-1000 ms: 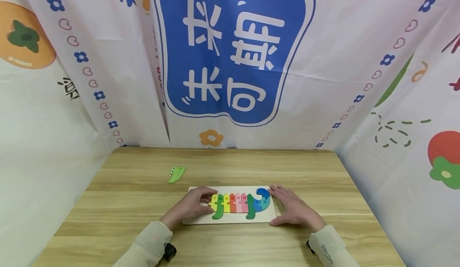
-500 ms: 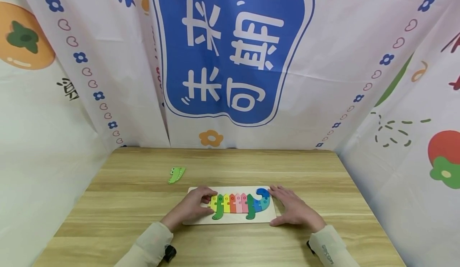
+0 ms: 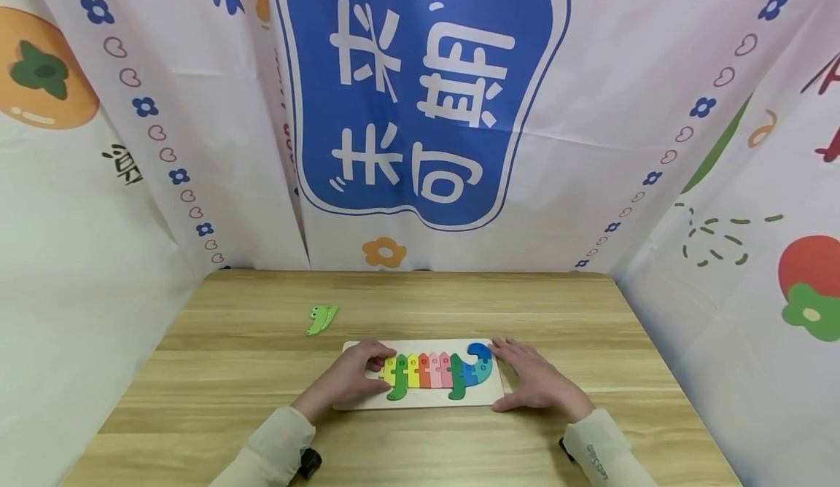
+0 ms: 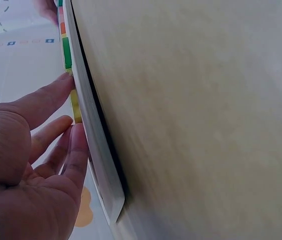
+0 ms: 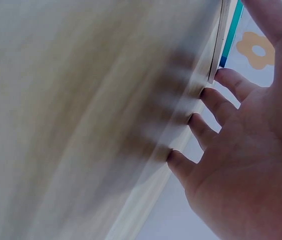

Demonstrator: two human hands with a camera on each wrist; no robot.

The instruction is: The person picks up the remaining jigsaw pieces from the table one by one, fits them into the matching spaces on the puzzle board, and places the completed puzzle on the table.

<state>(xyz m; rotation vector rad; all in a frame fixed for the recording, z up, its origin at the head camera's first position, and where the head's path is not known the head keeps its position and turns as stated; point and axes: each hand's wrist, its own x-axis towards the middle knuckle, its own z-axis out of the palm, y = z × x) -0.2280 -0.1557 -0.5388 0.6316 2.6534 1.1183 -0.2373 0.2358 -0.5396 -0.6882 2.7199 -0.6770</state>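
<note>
A pale wooden puzzle board (image 3: pixel 426 399) lies on the table, bearing a row of colourful crocodile-body pieces. At its left end my left hand (image 3: pixel 354 376) pinches a yellow puzzle piece (image 3: pixel 390 372) between thumb and fingertips. The left wrist view shows the yellow piece (image 4: pixel 76 106) edge-on between them, just above the board. My right hand (image 3: pixel 538 381) rests with fingers spread at the board's right end, thumb by the near corner, beside the blue tail piece (image 3: pixel 480 352). In the right wrist view, several fingertips (image 5: pixel 178 159) touch the tabletop. Beyond the board, apart from both hands, lies a light green crocodile-head piece (image 3: pixel 321 319).
The wood-grain table (image 3: pixel 525 305) ends at a straight far edge against a printed white curtain (image 3: pixel 590 181). Similar curtains stand along the left and right sides. A dark band (image 3: pixel 310 461) is on the left wrist.
</note>
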